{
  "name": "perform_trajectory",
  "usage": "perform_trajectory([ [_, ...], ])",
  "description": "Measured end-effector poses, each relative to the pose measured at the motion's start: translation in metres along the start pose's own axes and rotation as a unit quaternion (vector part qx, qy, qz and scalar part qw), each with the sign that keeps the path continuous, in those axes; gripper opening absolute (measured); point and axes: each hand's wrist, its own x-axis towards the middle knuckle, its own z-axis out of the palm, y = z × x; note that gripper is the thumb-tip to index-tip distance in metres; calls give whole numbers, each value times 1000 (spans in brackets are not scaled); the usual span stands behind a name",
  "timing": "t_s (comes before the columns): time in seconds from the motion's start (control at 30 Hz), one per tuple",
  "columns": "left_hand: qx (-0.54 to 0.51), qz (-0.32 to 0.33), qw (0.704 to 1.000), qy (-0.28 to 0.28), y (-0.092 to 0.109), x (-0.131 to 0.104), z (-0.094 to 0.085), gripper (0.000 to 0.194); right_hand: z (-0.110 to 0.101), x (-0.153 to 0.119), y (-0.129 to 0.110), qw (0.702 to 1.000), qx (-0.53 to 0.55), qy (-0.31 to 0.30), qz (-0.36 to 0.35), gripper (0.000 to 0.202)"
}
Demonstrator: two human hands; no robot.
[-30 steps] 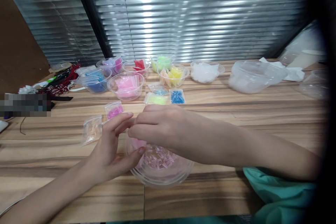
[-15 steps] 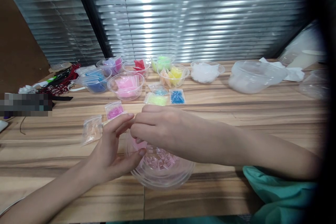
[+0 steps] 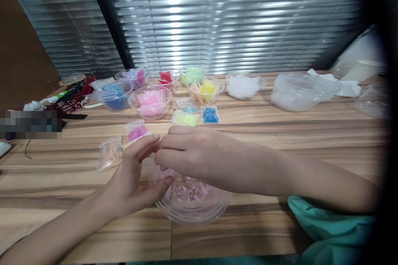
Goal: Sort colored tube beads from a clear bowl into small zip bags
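Note:
In the head view a clear round plastic bowl [image 3: 199, 215] sits near the table's front edge, with small pale-pink tube-like pieces [image 3: 192, 190] inside. My right hand [image 3: 189, 149] is over the bowl's far side, its fingers curled together and pointing left. Their tips are mostly hidden, so what they pinch cannot be made out. A pink patch [image 3: 167, 172] shows just under those fingers. At the bowl's left rim is my left hand [image 3: 137, 169], its thumb spread from its curved fingers, close to the right hand's fingertips. Nothing shows between its thumb and index finger.
Small zip bags of orange [image 3: 110, 154], magenta [image 3: 136, 131], yellow-green [image 3: 185, 118] and blue [image 3: 210, 114] pieces lie beyond my hands. Behind them stand several clear bowls, one with pink bags [image 3: 151, 103]. Stacked tubs [image 3: 292, 91] are at right, cords [image 3: 74, 99] at left.

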Motion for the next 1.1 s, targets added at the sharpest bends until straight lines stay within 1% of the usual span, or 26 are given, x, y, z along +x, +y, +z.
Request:
perform_trajectory([
  [0.1, -2, -9, 1000, -4, 0, 0, 0, 93, 0, -1, 2, 1000, 30, 3, 1, 19],
  [0.2, 1, -13, 1000, 3, 0, -1, 1, 90, 1, -2, 3, 997, 77, -12, 13, 17],
  [0.33, 9, -8, 1000, 6, 0, -1, 1, 88, 1, -3, 4, 995, 102, -8, 10, 18],
  [0.57, 40, -6, 999, 2, 5, 6, -1, 82, 2, -3, 5, 996, 90, 9, 1, 16],
  [0.77, 60, -2, 998, -3, 9, 11, -3, 82, 3, -4, 4, 997, 71, 28, -15, 18],
  [0.87, 59, 3, 998, -9, 9, 12, -3, 82, 3, -3, 3, 998, 62, 23, -9, 18],
  [0.97, 54, 7, 998, -16, 9, 11, -3, 84, 3, -2, 2, 997, 65, 26, -16, 19],
  [1.1, 46, 6, 999, -5, 8, 10, -3, 86, 4, -2, 2, 995, 94, 11, -18, 19],
])
